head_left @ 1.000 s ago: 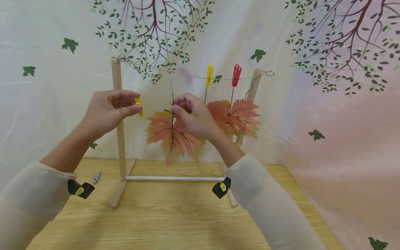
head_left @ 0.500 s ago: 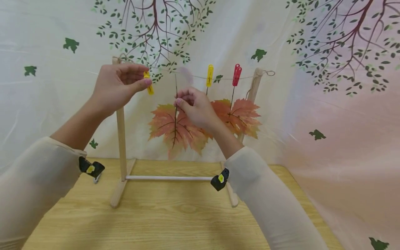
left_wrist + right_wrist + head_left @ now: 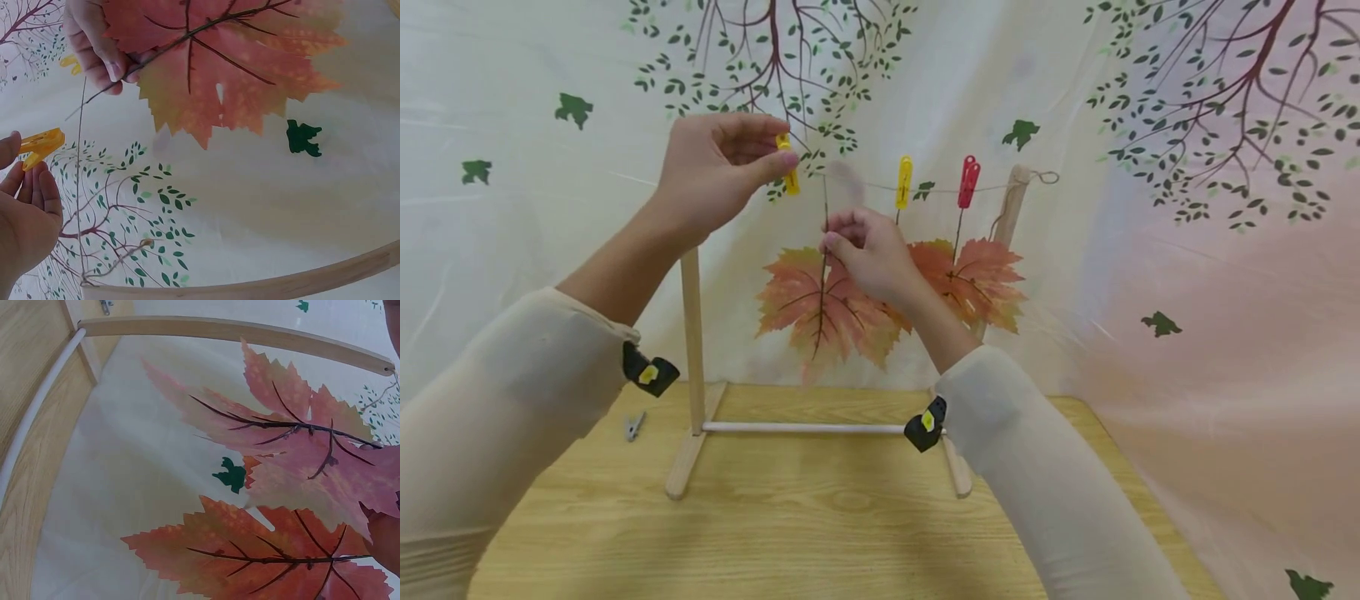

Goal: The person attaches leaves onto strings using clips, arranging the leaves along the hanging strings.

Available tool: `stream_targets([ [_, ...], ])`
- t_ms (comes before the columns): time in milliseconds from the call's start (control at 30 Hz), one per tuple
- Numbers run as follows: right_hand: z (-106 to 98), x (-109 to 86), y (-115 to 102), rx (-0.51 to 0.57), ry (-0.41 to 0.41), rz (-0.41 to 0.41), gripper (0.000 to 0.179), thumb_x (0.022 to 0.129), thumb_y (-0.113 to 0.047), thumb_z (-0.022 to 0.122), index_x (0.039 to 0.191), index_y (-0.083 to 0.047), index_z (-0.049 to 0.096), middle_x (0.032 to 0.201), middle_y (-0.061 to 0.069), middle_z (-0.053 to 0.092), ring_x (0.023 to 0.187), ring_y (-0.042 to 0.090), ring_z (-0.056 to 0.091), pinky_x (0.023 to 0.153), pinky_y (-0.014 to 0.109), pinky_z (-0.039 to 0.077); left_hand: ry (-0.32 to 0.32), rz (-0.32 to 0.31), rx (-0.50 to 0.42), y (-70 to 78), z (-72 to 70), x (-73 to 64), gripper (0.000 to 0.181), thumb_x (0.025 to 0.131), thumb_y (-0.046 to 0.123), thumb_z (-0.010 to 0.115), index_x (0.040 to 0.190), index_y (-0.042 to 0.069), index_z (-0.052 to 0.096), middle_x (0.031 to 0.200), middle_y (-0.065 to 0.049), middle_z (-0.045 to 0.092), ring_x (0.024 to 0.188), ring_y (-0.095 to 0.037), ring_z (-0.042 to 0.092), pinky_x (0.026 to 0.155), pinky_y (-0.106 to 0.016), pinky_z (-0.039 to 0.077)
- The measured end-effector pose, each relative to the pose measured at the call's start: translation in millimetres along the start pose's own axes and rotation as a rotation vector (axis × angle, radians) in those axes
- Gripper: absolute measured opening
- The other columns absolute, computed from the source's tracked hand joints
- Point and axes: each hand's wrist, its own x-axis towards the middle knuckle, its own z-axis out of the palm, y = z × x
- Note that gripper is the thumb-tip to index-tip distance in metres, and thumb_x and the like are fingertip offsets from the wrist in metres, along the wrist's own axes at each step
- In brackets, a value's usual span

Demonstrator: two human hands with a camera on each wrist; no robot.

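Observation:
My left hand [image 3: 718, 179] pinches a yellow clothespin [image 3: 788, 167] between thumb and fingers, just left of the top of a leaf stem. In the left wrist view the clothespin [image 3: 44, 147] points at the string [image 3: 79, 181]. My right hand [image 3: 872, 254] pinches the dark stem of an orange-red maple leaf [image 3: 820, 308], which hangs below the fingers. The stem's thin tip reaches up to the string [image 3: 865, 183]. To the right, a yellow clothespin [image 3: 903, 182] and a red clothespin [image 3: 968, 182] hold other leaves [image 3: 977, 279] by their stems.
The string runs between the wooden posts [image 3: 692, 342] of a stand with a white crossbar [image 3: 805, 427]. A grey clip [image 3: 634, 427] lies on the wooden table [image 3: 820, 517], left of the stand. A pale backdrop [image 3: 1187, 433] with printed branches and leaves hangs behind.
My left hand has risen and moved right with the yellow clothespin, up to string height. The right hand has lifted the leaf slightly, bringing its stem tip up to the string.

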Motion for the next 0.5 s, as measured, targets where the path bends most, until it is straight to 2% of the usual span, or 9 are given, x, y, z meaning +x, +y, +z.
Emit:
stream_targets([
  [300,-2,1.6,6,-0.015,0.007,0.009,0.016,0.104,-0.005,0.058,0.115,0.007,0.062,0.096,0.014,0.071,0.087,0.021,0.066,0.075,0.028,0.057,-0.015,-0.015,0.028,7.7,10.5,10.3,0.042,0.094,0.029,0.076,0.131,0.011,0.069,0.120,-0.006,0.071,0.102,-0.013,0.068,0.090,-0.021,0.054],
  [500,-4,1.2,9,-0.015,0.020,0.000,0.008,0.104,-0.005,0.058,0.109,0.000,0.062,0.096,0.013,0.071,0.087,0.020,0.066,0.075,0.028,0.056,-0.032,-0.014,0.060,10.0,12.7,16.9,0.043,0.095,0.034,0.074,0.133,0.014,0.069,0.120,-0.004,0.071,0.105,-0.012,0.068,0.089,-0.022,0.053],
])
